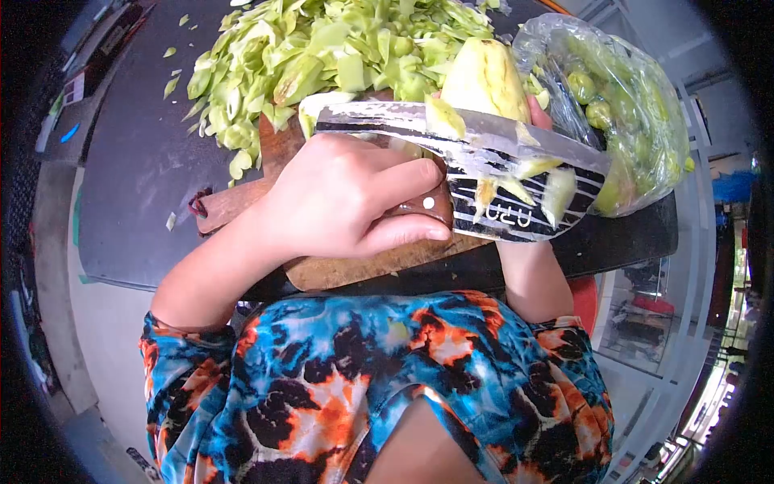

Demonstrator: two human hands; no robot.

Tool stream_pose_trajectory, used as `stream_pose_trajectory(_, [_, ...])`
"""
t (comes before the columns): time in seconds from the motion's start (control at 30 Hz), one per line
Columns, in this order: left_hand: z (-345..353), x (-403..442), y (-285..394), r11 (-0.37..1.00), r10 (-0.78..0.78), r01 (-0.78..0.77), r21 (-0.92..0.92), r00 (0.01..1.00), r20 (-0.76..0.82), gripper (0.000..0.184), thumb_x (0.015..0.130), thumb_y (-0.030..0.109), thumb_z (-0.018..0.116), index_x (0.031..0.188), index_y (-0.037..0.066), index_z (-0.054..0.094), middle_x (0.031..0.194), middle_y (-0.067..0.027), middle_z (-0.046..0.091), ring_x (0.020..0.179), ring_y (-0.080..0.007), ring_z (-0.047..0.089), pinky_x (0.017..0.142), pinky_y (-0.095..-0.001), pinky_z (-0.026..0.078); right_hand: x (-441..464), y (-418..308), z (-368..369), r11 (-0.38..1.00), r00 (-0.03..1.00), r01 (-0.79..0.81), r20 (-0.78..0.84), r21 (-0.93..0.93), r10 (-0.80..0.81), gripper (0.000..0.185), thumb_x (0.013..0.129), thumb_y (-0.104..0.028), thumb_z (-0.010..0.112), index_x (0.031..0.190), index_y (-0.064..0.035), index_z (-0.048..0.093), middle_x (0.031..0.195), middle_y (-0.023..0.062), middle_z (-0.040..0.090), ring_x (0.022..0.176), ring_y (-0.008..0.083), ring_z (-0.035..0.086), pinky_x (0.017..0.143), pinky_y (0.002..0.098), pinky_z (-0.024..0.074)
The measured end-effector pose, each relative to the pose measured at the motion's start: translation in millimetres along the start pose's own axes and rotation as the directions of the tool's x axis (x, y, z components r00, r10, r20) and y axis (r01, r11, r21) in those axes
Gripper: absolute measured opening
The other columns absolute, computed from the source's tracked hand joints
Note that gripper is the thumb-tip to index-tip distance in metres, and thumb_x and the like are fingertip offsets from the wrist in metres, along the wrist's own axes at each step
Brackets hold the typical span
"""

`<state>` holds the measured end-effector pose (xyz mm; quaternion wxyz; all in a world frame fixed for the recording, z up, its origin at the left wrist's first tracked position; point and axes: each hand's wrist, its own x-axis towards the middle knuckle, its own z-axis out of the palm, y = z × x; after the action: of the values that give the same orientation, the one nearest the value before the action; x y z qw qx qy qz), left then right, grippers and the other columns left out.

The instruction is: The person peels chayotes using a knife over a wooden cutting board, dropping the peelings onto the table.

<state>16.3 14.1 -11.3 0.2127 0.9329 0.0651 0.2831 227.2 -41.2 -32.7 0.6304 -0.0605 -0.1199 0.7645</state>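
Observation:
My left hand point(347, 194) is closed round the brown riveted handle of a broad knife point(532, 173), its blade pointing right. Wet pale scraps cling to the blade's black-striped face. Just beyond the blade stands a pale yellow-green peeled fruit point(484, 77) with cut marks on its side. My right hand point(538, 114) grips this fruit; only a fingertip shows beside it, and the blade hides the rest. Beneath both hands lies a wooden cutting board point(355, 273). A large heap of thin pale green slices point(347, 56) covers the board's far end and the table behind.
At the right, a clear plastic bag point(645, 137) full of green pieces and small round green fruits sits close to the knife tip. Stray slices dot the dark table point(129, 185). The table's near edge runs just in front of my body. A red object point(584, 302) shows below it.

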Motion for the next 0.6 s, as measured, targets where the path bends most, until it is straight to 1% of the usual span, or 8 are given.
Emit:
stream_pose_trajectory(0.13, [-1, 0, -8, 0.996, -0.038, 0.035, 0.081, 0.999, 0.035, 0.035, 0.08, 0.04, 0.068, 0.085, 0.007, 0.058, 0.064, -0.0104, 0.054, 0.059, -0.032, 0.058, 0.054, -0.0385, 0.046, 8, -3, -21, 0.994, 0.986, 0.087, 0.144, -0.059, -0.078, 0.06, 0.093, -0.049, 0.041, 0.134, -0.0061, 0.045, 0.129, 0.015, 0.053, 0.116, 0.0292, 0.053, 0.099, 0.0447, 0.0435])
stream_pose_trajectory(0.2, [-10, -1, -19, 0.973, -0.174, 0.187, 0.134, 0.98, -0.1, 0.032, 0.085, 0.042, 0.062, 0.086, 0.01, 0.061, 0.065, -0.0105, 0.059, 0.062, -0.0321, 0.061, 0.054, -0.0403, 0.047, 10, 1, -27, 0.956, 0.973, 0.228, 0.081, -0.185, -0.216, 0.067, 0.09, -0.054, 0.037, 0.134, -0.0047, 0.045, 0.125, 0.015, 0.055, 0.112, 0.0316, 0.055, 0.097, 0.0478, 0.0446])
stream_pose_trajectory(0.27, [-15, -9, -47, 0.896, -0.441, 0.437, -0.075, 0.859, -0.261, 0.032, 0.087, 0.041, 0.06, 0.091, 0.009, 0.064, 0.065, -0.0121, 0.059, 0.062, -0.0316, 0.061, 0.056, -0.0394, 0.047, 12, -2, -19, 0.926, 0.99, 0.131, 0.091, -0.354, -0.105, 0.07, 0.088, -0.055, 0.036, 0.134, -0.0035, 0.045, 0.121, 0.0166, 0.058, 0.107, 0.0337, 0.058, 0.093, 0.0476, 0.0471])
stream_pose_trajectory(0.33, [-29, -19, -69, 0.835, -0.431, 0.51, 0.207, 0.84, -0.329, 0.032, 0.089, 0.039, 0.058, 0.094, 0.008, 0.065, 0.064, -0.0133, 0.058, 0.06, -0.0305, 0.06, 0.057, -0.0376, 0.047, 12, 0, -8, 0.912, 0.985, 0.141, 0.144, -0.386, -0.092, 0.068, 0.087, -0.054, 0.037, 0.133, -0.0033, 0.046, 0.118, 0.0172, 0.059, 0.103, 0.0349, 0.06, 0.09, 0.0464, 0.049])
stream_pose_trajectory(0.37, [-30, -19, -70, 0.831, -0.479, 0.543, 0.12, 0.808, -0.343, 0.032, 0.09, 0.038, 0.057, 0.092, 0.007, 0.064, 0.064, -0.0122, 0.058, 0.059, -0.0286, 0.059, 0.057, -0.0357, 0.047, 11, 1, -7, 0.907, 0.983, 0.156, 0.148, -0.39, -0.105, 0.067, 0.088, -0.053, 0.038, 0.133, -0.0033, 0.046, 0.118, 0.0169, 0.059, 0.104, 0.0347, 0.06, 0.091, 0.0463, 0.0488])
stream_pose_trajectory(0.47, [-32, -7, -31, 0.853, -0.521, 0.501, -0.145, 0.819, -0.24, 0.035, 0.093, 0.035, 0.056, 0.086, 0.0, 0.055, 0.072, -0.0069, 0.053, 0.07, -0.0118, 0.049, 0.067, -0.0291, 0.043, 12, -1, -13, 0.898, 0.974, 0.206, -0.006, -0.388, -0.226, 0.065, 0.088, -0.051, 0.038, 0.132, -0.0035, 0.046, 0.12, 0.0156, 0.058, 0.106, 0.0338, 0.059, 0.093, 0.0465, 0.0478])
stream_pose_trajectory(0.5, [-31, -6, -24, 0.887, -0.459, 0.44, -0.141, 0.875, -0.154, 0.038, 0.091, 0.038, 0.057, 0.082, 0.001, 0.053, 0.07, -0.0077, 0.053, 0.069, -0.0116, 0.05, 0.065, -0.0291, 0.043, 14, -3, -18, 0.893, 0.958, 0.223, -0.082, -0.391, -0.275, 0.064, 0.089, -0.05, 0.038, 0.132, -0.0037, 0.046, 0.121, 0.0151, 0.058, 0.107, 0.0335, 0.058, 0.094, 0.0467, 0.0474])
stream_pose_trajectory(0.6, [-19, -4, -10, 0.991, -0.127, 0.128, -0.041, 0.992, 0.008, 0.04, 0.083, 0.042, 0.065, 0.083, 0.003, 0.056, 0.07, -0.0079, 0.058, 0.063, -0.0277, 0.06, 0.058, -0.0354, 0.046, 14, -9, -55, 0.886, 0.926, 0.263, -0.156, -0.383, -0.342, 0.065, 0.091, -0.054, 0.037, 0.135, -0.0065, 0.044, 0.131, 0.0137, 0.052, 0.117, 0.0323, 0.053, 0.099, 0.0493, 0.0432])
